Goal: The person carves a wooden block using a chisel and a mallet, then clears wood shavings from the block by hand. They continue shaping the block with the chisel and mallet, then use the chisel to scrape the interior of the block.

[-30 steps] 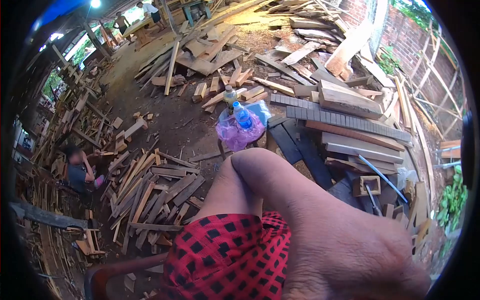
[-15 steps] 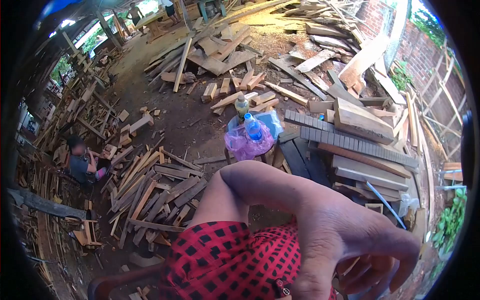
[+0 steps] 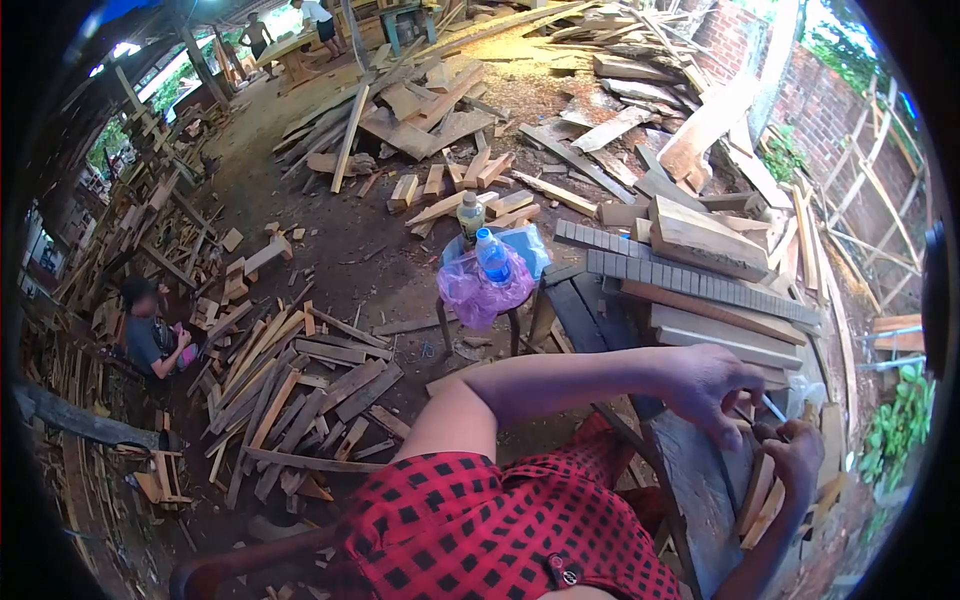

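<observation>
My left hand [image 3: 712,388] reaches across to the right over the stacked planks. Its fingers are bent but apart from the thumb, and nothing shows in them. Just below and to the right is my right hand [image 3: 795,452], its fingers drawn together; whatever they hold, if anything, I cannot make out. The two hands nearly meet. A thin light-blue stick [image 3: 773,408] shows behind the fingers, partly hidden by them. Under the hands lie a broad grey board [image 3: 695,490] and several timber pieces [image 3: 758,500].
A small stool ahead bears a pink plastic bag [image 3: 470,290], a blue-labelled bottle [image 3: 493,258] and a second bottle [image 3: 470,215]. Cut wood [image 3: 300,390] lies heaped at left. A person [image 3: 153,330] sits beyond it; others stand at a far workbench [image 3: 290,45].
My left hand has moved away from close to the camera, out to the right. My right hand now shows beside it. The view has shifted slightly.
</observation>
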The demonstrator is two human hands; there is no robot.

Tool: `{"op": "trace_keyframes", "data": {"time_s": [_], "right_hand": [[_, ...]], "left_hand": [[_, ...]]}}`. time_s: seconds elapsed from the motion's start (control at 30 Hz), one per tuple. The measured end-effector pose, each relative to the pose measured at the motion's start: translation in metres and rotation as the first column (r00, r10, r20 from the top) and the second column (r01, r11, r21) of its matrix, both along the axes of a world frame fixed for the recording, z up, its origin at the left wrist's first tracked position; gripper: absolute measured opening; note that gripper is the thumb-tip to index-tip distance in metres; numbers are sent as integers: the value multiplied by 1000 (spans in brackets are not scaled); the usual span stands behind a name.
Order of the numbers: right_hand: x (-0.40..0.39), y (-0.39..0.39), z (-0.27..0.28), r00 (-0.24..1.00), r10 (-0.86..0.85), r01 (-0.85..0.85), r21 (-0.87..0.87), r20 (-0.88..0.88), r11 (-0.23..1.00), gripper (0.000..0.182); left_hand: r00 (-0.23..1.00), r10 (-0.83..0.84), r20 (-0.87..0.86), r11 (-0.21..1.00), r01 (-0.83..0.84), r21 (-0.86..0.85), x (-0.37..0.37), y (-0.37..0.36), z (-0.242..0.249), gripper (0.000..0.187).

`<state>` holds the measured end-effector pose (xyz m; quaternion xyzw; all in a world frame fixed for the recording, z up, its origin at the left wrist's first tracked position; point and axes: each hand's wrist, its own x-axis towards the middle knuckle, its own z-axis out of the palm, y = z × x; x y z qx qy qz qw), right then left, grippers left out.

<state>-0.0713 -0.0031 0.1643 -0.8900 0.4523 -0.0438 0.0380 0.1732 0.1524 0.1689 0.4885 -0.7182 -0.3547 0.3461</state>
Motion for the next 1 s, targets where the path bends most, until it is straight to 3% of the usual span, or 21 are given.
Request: {"op": "trace_keyframes", "data": {"time_s": [0.07, 0.1, 0.13, 0.23, 0.27, 0.33, 0.47, 0.5, 0.6, 0.7, 0.77, 0.93, 1.0], "right_hand": [[-11, -8, -11, 998, 36, -36, 8, 46, 999, 33], [-17, -5, -15, 991, 81, -74, -69, 107, 995, 30], [-20, -3, -16, 991, 74, -67, -69, 108, 995, 30], [-14, 7, -7, 997, 61, -60, -34, 40, 998, 24], [-14, 6, -7, 997, 56, -54, -37, 45, 998, 24], [-12, 2, -15, 994, 104, -105, -45, -21, 993, 20], [-10, -13, -26, 972, 232, -224, -154, 37, 962, 16], [-5, -15, -17, 990, 139, -139, -42, -18, 989, 20], [5, -25, 1, 988, 90, -86, 39, -125, 996, 28], [10, -38, 5, 988, 134, -133, 14, -72, 991, 35], [15, -45, 7, 987, 152, -153, -13, -43, 988, 35], [44, -40, 27, 966, 58, -45, 57, -253, 997, 30], [51, -39, 30, 962, 82, -69, 60, -262, 996, 29]], "left_hand": [[982, 24, 188, 999, -28, 19, -20, -39, -53, 80], [967, 35, 254, 999, -35, -3, -31, -57, -80, 84], [967, 28, 255, 1000, -28, -3, -41, -68, -96, 84], [925, 179, 334, 969, -224, 101, -68, -96, -134, 102], [924, 175, 339, 971, -219, 96, -76, -103, -146, 102], [871, 339, 356, 928, -372, 29, -92, -114, -165, 104], [754, 409, 514, 894, -444, -61, -113, -126, -184, 98], [758, 397, 518, 899, -434, -53, -110, -129, -184, 90], [760, 361, 541, 913, -406, -40, -104, -128, -170, 81], [729, 444, 520, 889, -431, -154, -106, -130, -185, 73], [753, 450, 481, 887, -438, -144, -108, -129, -185, 72], [773, 446, 451, 890, -436, -134, -106, -128, -189, 71], [747, 470, 470, 878, -447, -169, -107, -131, -194, 71]]}}
